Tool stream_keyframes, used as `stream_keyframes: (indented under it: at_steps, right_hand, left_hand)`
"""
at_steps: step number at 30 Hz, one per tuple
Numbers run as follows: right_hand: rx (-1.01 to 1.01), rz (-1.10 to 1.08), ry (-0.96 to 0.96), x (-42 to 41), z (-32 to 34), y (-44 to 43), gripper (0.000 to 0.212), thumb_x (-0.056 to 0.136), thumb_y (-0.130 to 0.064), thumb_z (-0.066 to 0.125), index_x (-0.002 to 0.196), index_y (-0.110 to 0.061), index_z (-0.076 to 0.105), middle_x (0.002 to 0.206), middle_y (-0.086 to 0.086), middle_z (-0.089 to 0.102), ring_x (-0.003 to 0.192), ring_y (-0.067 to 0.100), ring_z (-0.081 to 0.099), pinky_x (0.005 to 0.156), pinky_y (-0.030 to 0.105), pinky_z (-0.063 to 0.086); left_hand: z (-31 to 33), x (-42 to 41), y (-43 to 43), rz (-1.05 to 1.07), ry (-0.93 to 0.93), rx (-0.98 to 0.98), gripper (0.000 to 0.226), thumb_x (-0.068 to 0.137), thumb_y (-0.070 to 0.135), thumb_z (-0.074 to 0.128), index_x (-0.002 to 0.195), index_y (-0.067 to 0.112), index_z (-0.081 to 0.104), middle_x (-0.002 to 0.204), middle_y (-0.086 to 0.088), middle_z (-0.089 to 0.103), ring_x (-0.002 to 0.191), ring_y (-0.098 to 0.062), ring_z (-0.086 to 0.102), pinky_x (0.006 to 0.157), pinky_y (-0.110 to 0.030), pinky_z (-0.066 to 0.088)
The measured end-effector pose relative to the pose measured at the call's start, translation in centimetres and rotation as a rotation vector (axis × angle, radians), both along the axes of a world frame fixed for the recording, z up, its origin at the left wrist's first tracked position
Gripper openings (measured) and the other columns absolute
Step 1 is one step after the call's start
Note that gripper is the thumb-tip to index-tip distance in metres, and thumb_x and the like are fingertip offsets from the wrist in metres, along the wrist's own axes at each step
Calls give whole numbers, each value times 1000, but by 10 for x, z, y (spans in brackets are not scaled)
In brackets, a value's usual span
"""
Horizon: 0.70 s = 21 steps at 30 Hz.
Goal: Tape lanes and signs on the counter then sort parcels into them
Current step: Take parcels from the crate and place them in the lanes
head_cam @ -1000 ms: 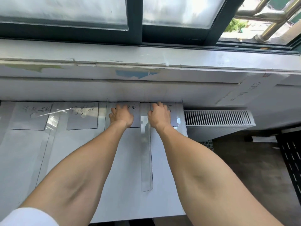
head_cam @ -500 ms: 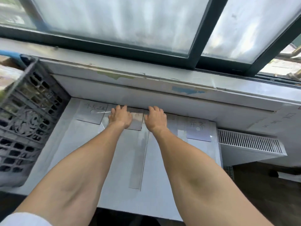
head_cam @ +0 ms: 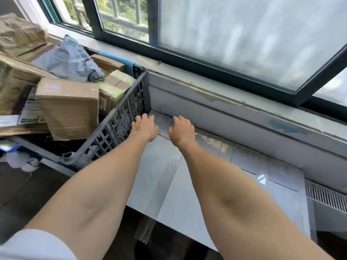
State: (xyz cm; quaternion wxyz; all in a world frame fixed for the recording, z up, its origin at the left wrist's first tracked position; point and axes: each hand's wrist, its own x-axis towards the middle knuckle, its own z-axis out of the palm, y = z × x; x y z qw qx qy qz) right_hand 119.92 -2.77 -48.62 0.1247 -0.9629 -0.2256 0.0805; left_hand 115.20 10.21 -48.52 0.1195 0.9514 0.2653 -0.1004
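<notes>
At far left we see a dark plastic crate (head_cam: pixel 120 126) heaped with brown cardboard parcels (head_cam: pixel 69 106) and a grey mailer bag (head_cam: pixel 69 61) whose print is too blurred to read. Just right, our left hand (head_cam: pixel 144 127) and right hand (head_cam: pixel 181 130) lie flat, fingers spread, on a paper sign (head_cam: pixel 167 122) at the white counter's (head_cam: pixel 180 196) far edge. A clear tape strip (head_cam: pixel 161 184) runs nearward. More handwritten signs (head_cam: pixel 244 156), illegible, follow rightward.
</notes>
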Motion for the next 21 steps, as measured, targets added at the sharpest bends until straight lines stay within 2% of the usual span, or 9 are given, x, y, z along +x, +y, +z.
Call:
stream_keyframes:
  at_steps: [4,7,14,17,21]
  right_hand:
    - [72,35,-83,4,53,60,44,97,-28,44,139,-13,45,139,7,47,130,30,41,106,42,35]
    - [144,69,-129,7,97,111,41,97,-27,44,135,-13,48,138,9,49,128,31,43,104,43,36]
    - [172,275,-177,-16,147,211,44,98,-33,47,138,-15,47,139,9,49,129,31,43,105,43,36]
    - [176,377,-184,-27,157,240,47,98,-33,48,142,-15,45,141,10,48,130,32,41,106,44,36]
    - [188,445,-194,-37,166,266,47,99,-35,44,142,-15,44,142,10,47,131,32,41,105,44,37]
  left_hand:
    - [52,9,37,-71,-195,23,49,99,34,44,146,19,39,147,-8,38,134,-31,32,106,-45,33]
    - [99,9,76,-37,-309,78,45,97,29,48,140,18,46,143,-10,44,129,-32,38,103,-44,37]
    - [162,-34,167,179,-376,89,42,95,25,48,136,19,52,142,-7,45,131,-29,40,105,-45,40]
    - [176,-58,195,250,-366,146,44,96,24,48,140,20,49,141,-9,48,129,-29,44,103,-45,43]
    - [190,-81,222,321,-443,248,37,97,19,45,132,18,58,131,-13,54,122,-31,48,98,-44,46]
